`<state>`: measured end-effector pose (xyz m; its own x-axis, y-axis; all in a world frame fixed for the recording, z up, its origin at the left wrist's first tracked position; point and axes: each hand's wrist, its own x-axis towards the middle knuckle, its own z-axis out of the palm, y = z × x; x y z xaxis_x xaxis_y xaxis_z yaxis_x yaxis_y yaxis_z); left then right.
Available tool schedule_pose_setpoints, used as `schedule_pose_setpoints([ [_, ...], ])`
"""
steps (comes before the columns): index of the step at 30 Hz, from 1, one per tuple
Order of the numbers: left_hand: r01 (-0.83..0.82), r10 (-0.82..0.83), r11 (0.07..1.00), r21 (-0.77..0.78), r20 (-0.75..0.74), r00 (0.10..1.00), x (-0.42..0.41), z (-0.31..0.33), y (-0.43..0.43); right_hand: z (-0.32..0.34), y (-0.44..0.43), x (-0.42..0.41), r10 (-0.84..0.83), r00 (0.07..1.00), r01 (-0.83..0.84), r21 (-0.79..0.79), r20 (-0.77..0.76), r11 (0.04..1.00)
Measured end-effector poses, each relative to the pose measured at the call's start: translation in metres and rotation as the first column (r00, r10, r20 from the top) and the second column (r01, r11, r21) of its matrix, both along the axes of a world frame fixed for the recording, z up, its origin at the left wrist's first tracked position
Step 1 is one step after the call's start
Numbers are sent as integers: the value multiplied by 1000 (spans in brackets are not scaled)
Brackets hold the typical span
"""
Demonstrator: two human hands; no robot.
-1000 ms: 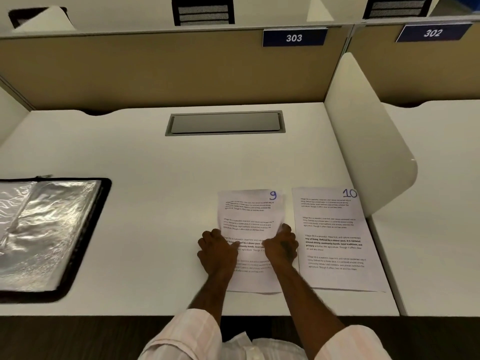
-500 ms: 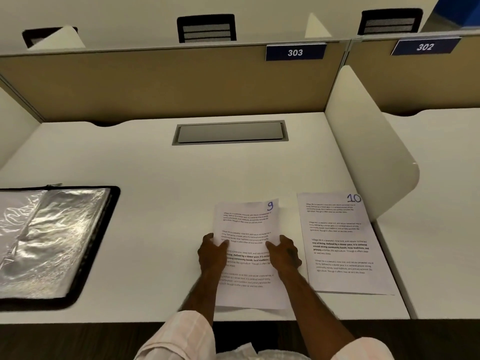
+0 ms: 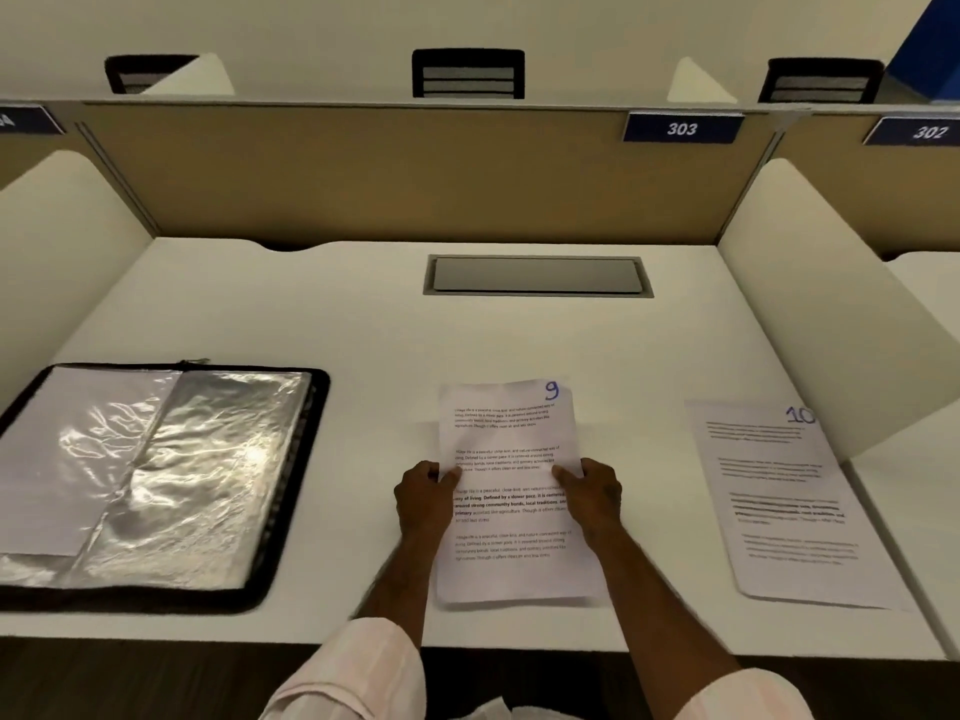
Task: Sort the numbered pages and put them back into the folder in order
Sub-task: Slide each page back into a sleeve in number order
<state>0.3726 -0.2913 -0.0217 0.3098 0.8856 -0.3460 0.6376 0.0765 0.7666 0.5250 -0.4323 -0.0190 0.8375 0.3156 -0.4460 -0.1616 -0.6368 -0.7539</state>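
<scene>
A printed page marked 9 (image 3: 506,444) is held just above the white desk (image 3: 363,330), near its front edge. My left hand (image 3: 423,498) grips its left edge and my right hand (image 3: 592,493) grips its right edge, thumbs on top. A second page marked 10 (image 3: 789,501) lies flat on the desk to the right. At the left, an open black folder (image 3: 156,480) with shiny plastic sleeves lies flat; a white sheet shows inside its left sleeve.
A grey cable hatch (image 3: 537,275) is set into the desk at the back. White side dividers (image 3: 831,304) stand at the left and right, a tan back panel behind. Signs read 303 and 302.
My hands went from pressing on page 9 to gripping its two side edges and have carried it leftward, away from page 10. The camera has also turned left, showing more of the folder.
</scene>
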Motion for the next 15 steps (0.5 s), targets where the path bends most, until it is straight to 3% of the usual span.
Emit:
schedule_pose_setpoints([
  [9,-40,57,983,-177,91,994,-89,-3,100,11,83,-88,-31,1000,31,56,6,998],
  [15,66,-19,948,-311,151,988,-122,-6,127,16,99,-121,6,1000,-7,96,10,995],
])
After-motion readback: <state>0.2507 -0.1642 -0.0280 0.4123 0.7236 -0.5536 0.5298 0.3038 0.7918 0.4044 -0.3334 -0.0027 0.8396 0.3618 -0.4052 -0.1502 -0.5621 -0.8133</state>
